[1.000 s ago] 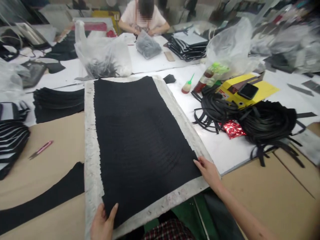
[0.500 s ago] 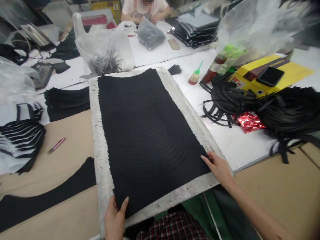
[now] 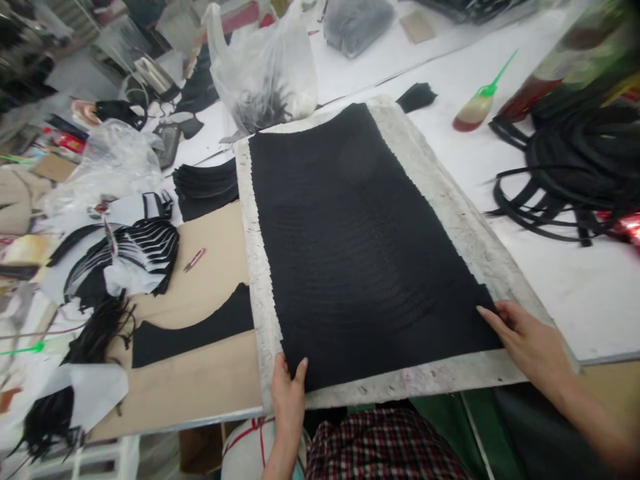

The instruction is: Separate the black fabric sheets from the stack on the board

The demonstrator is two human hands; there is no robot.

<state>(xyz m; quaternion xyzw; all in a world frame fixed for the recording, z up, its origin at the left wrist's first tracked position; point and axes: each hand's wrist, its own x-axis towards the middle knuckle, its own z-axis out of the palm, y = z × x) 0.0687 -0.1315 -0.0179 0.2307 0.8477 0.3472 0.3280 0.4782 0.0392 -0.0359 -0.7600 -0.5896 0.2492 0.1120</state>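
Black fabric panel [image 3: 360, 240]: where does it lie?

It lies flat on a whitish board [image 3: 440, 200] and covers most of it. A pale margin of board shows along all four sides. The board rests on a worktable, its near edge towards the person.

What is to the left of the board?

Farthest left is a heap of black-and-white cut pieces [image 3: 135, 257]. Nearer the board, a pink utility knife [image 3: 194, 259] lies on brown card, and a curved black offcut [image 3: 200, 327] touches the board's left edge. A stack of black pieces [image 3: 207, 190] sits just beside the board's far left corner. Beyond its far edge stands a clear plastic bag [image 3: 265, 67] with dark bits inside.

And the hands?

The left hand [image 3: 289, 393] lies over the board's near edge, at the panel's near left corner. Its thumb rests on the fabric and a finger on the pale margin. Whether the other fingers curl under the board, I cannot tell. The right hand [image 3: 530, 343] is spread flat, fingers extended, on the board's near right corner. Its fingertips touch the panel's near right corner, and it grasps nothing.

What lies to the right of the board?

Near its far right corner there is a small black scrap [image 3: 417, 97]. Next comes a glue bottle with a green nozzle [image 3: 477, 107], lying on its side on the white tabletop. Further right, well apart from the board, is a tangled coil of black strapping [image 3: 570, 167].
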